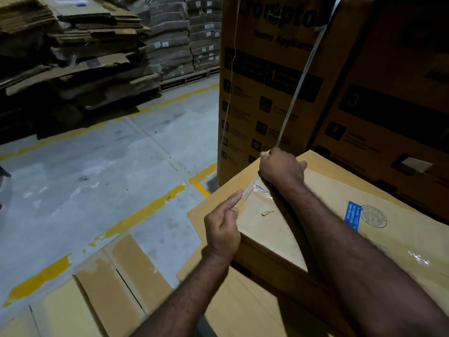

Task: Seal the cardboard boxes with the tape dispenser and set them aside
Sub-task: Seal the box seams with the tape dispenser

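Note:
A tan cardboard box lies tilted on top of another box at the lower right. Wrinkled clear tape crosses its top near the far left corner. My left hand rests at the box's left edge, its straight index finger pressing the tape end down. My right hand is curled into a fist at the far corner, gripping what seems to be the tape dispenser, which is almost wholly hidden under it. A blue sticker and a round stamp sit on the box top.
Tall printed appliance cartons with a white strap stand right behind the box. A taped box lies at the lower left. Piles of flattened cardboard are at the far left, across a grey floor with yellow lines.

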A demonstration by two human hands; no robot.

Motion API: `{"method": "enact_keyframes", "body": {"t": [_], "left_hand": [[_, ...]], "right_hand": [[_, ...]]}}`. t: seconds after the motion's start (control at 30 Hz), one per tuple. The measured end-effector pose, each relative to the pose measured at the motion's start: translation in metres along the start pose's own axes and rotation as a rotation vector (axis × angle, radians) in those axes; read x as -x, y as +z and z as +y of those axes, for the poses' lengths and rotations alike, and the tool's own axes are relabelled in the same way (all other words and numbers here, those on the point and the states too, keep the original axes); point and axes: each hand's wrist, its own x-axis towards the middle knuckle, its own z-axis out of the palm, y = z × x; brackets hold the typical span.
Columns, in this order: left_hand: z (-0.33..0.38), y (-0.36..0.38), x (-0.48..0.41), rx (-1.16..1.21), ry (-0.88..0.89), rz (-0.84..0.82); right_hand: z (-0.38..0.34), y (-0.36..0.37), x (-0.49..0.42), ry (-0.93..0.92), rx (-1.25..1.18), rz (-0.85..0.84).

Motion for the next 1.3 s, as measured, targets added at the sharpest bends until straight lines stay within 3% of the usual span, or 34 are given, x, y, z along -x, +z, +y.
{"method": "enact_keyframes", "body": {"t": [0.17, 0.37, 0.47, 0.57, 0.77, 0.97, 1.07, 1.17, 1.3], "left_hand": [[0.042, -0.022, -0.034, -0.074, -0.228, -0.329], [0.055, 0.026, -0.077, -0.697, -0.255, -0.593], [0.049, 0.044, -0.086, -0.800, -0.341, -0.559], [0.045, 0.043, -0.090, -0.877, -0.313, -0.505], [0.053, 0.037, -0.090, -0.868, -0.319, -0.432], [0.068, 0.031, -0.095, -0.846, -0.259, -0.587], [0.074, 0.020, -0.096, -0.754, -0.277, -0.650], [0.071, 0.017, -0.093, -0.691, -0.239, -0.605], [0.063, 0.028, -0.075, -0.495, -0.294, -0.629]], "right_hand": [[0.004, -0.001, 0.000, -0.033, -0.026, 0.037], [0.020, -0.014, 0.010, -0.068, -0.302, 0.076], [0.050, -0.025, 0.027, -0.127, -0.061, -0.027], [0.070, -0.029, 0.047, -0.158, 0.130, -0.151], [0.084, -0.043, 0.058, -0.203, 0.024, -0.171], [0.164, -0.089, 0.087, 0.171, 0.093, -0.120], [0.214, -0.107, 0.125, 0.420, 0.095, 0.041], [0.250, -0.112, 0.177, 0.601, 0.141, 0.193], [0.272, -0.105, 0.224, 0.737, 0.128, 0.043]]}}
